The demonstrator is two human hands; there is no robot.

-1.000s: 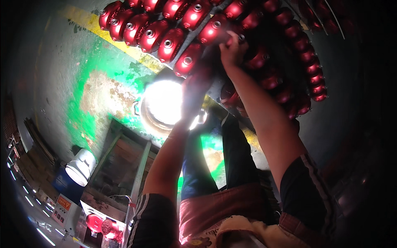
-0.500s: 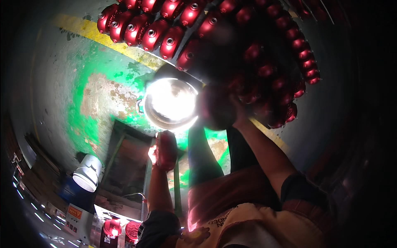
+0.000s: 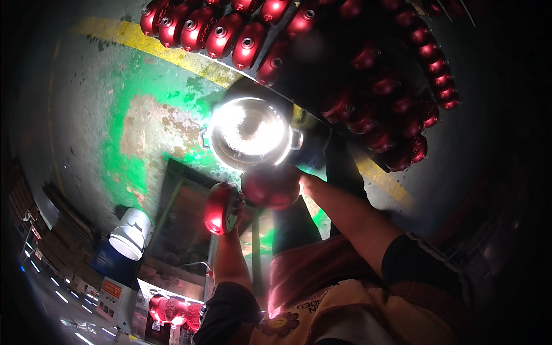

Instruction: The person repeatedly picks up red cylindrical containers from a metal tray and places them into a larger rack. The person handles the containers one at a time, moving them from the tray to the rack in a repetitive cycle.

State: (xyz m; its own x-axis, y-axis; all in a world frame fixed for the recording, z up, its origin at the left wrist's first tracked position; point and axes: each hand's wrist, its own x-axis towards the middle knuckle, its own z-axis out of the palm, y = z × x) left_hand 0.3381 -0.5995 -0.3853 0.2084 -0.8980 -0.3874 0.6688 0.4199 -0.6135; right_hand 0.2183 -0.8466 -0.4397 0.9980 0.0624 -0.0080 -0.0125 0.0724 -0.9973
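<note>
My left hand [image 3: 231, 224] is closed on a glossy red rounded metal piece [image 3: 216, 208], held on edge with its dark patterned side toward the right. My right hand [image 3: 305, 181] grips a larger-looking dark red domed piece [image 3: 270, 188]. The two pieces are close together just below the near rim of a shiny steel pot [image 3: 218, 154], whose inside is glaring with light. Whether the pieces touch is unclear. Most of the left fingers are hidden behind the red piece.
Rows of similar red pieces [image 3: 220, 35] with centre holes stand beyond the pot, more [image 3: 379, 138] at the right in shadow. A white bucket [image 3: 130, 234], a dark framed panel [image 3: 172, 215] and a grey control box [image 3: 117, 302] are at the left.
My right hand has brought its red piece left and nearer, from the pot's right side to below its near rim. The piece in my left hand has turned, showing its patterned side.
</note>
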